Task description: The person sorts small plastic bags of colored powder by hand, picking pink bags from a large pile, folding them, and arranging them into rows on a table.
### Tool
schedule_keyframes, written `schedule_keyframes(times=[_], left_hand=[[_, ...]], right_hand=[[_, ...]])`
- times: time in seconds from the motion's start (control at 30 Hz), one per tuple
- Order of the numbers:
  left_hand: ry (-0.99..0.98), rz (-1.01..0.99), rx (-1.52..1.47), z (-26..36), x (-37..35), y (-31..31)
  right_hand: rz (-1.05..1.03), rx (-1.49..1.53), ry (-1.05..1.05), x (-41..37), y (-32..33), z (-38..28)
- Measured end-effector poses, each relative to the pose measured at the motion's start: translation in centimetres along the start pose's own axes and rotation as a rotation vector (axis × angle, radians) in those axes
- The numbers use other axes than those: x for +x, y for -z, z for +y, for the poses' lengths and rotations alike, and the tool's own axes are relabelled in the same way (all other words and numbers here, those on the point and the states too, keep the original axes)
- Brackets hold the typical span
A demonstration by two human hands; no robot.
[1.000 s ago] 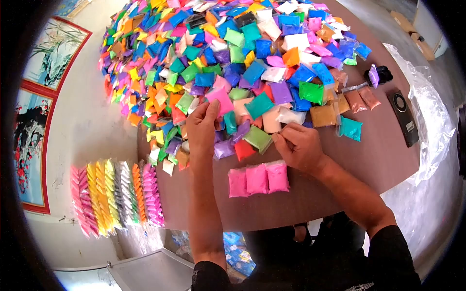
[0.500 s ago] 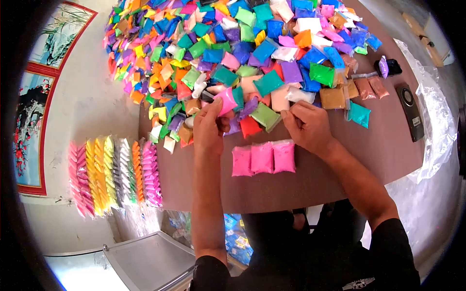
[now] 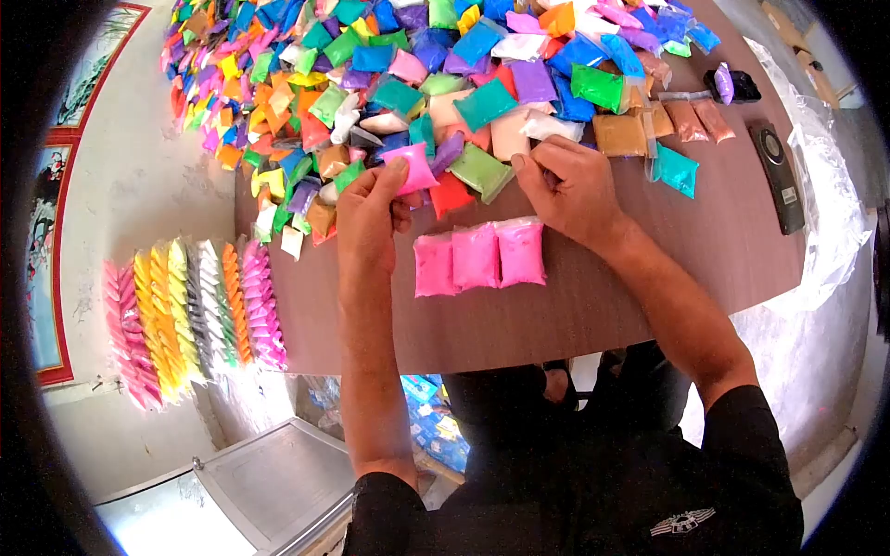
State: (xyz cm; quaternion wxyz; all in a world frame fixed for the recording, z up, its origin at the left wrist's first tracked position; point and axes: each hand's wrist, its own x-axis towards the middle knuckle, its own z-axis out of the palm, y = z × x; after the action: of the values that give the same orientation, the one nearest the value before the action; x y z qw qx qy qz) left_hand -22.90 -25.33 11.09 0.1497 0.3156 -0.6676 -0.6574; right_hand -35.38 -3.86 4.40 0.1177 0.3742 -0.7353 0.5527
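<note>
Pink packet [image 3: 416,170]: held in the left hand [image 3: 367,206], by the near edge of the heap of packets [image 3: 477,42]; I judge it light, soft and pliant.
Left fingers: pinched on the packet's left end, thumb on top, most of the pillow sticking out past the tips.
Clear film: glossy from where I sit, so I'd expect some slip under a slack pinch and a strained seam under a hard one.
Best hold: I would take a corner or the flat sealed edge, leaving the plump middle unpressed.
Right hand [image 3: 577,190]: fingers curled, thumb near the index, close to the light green packet [image 3: 482,173]; from my view I cannot tell whether they grip anything.
Three pink packets [image 3: 476,258]: side by side on the brown table [image 3: 556,324], between the forearms; they look full, probably saggy if lifted by one end.
</note>
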Motion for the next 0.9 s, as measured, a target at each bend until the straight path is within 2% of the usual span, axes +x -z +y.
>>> schedule_keyframes(times=[0.4,0.77,0.9], left_hand=[[0.128,0.035,0.062,-0.6,-7.0,3.7],[0.152,0.082,-0.195,-4.8,-12.7,7.4],[0.198,0.100,-0.196,-5.6,-14.4,7.4]], right_hand=[[-0.010,-0.012,0.046,0.0,0.1,-0.1],[-0.015,-0.048,0.097,-0.3,-0.1,0.1],[-0.010,-0.053,0.162,-0.3,-0.1,-0.1]])
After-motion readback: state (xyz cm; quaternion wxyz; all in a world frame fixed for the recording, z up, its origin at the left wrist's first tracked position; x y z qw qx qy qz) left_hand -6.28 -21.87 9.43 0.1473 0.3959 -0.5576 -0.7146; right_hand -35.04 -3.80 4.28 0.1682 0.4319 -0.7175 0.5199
